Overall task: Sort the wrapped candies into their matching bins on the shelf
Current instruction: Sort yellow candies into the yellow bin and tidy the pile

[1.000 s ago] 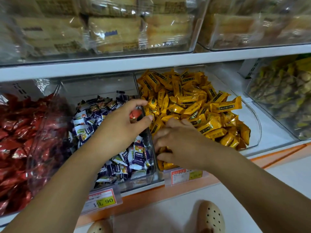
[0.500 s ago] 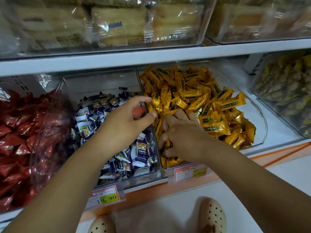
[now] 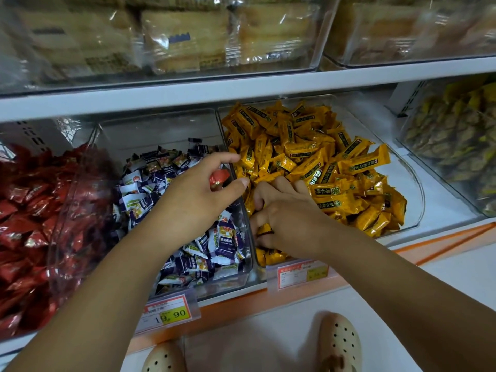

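Update: right hand [image 3: 287,216] dug deeper into front-left corner of yellow bin [image 3: 402,181], grip unclear; left hand [image 3: 196,197] keeps cupping red candy [image 3: 218,179], still unsorted.

I see red candies [image 3: 24,224], glossy, at nine o'clock. Blue candies [image 3: 150,183] at centre are navy and white with green and orange patches. Yellow candies [image 3: 308,157] at one o'clock carry dark label bands. My left hand [image 3: 198,200] shows one red-orange sweet [image 3: 218,178]. Packets [image 3: 456,135] at three are olive-yellow. The tag [image 3: 169,312] at six is red-edged with a yellow panel.
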`<state>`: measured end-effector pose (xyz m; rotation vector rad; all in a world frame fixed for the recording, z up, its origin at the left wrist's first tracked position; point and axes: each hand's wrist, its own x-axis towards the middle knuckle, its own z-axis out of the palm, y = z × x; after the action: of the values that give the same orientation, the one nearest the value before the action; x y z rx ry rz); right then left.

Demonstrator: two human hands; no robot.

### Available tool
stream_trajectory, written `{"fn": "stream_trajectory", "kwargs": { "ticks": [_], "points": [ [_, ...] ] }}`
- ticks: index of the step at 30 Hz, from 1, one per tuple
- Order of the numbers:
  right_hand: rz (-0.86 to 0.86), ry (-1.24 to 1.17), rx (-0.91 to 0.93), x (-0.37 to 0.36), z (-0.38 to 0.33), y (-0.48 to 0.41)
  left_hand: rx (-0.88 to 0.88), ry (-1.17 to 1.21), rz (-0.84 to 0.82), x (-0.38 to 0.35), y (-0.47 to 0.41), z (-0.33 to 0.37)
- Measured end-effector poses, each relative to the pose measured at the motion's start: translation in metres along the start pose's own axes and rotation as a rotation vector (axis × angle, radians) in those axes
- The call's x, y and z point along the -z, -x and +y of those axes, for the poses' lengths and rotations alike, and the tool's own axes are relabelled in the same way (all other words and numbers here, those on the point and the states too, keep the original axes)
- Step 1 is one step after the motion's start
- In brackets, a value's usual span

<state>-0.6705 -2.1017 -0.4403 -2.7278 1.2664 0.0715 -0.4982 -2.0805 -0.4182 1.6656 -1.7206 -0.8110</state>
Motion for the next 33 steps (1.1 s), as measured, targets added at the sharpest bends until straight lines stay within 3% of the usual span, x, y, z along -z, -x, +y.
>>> {"fn": "stream_trajectory", "kwargs": {
  "ticks": [8,14,21,24,29,33],
  "points": [
    [0.016,-0.107,0.039,-0.004,0.012,0.002,-0.029,-0.019,0.005,0.001,-0.001,-0.001],
    [0.125,-0.806,-0.098,0.019,0.025,0.008,-0.11,0.055,-0.023,0.002,0.004,0.004],
    [0.188,-1.107,-0.208,0.036,0.019,0.014,-0.162,-0.017,-0.018,-0.006,0.007,0.009],
    [0.12,-0.98,-0.242,0.048,0.023,0.023,-0.222,-0.066,0.014,-0.008,0.006,0.005],
    [-0.25,-0.436,-0.187,0.045,0.022,0.035,-0.211,-0.068,0.008,-0.008,0.005,0.002],
    [-0.165,-0.234,-0.234,0.025,0.023,0.03,-0.218,-0.107,0.019,-0.008,0.006,0.003]
  ]
}}
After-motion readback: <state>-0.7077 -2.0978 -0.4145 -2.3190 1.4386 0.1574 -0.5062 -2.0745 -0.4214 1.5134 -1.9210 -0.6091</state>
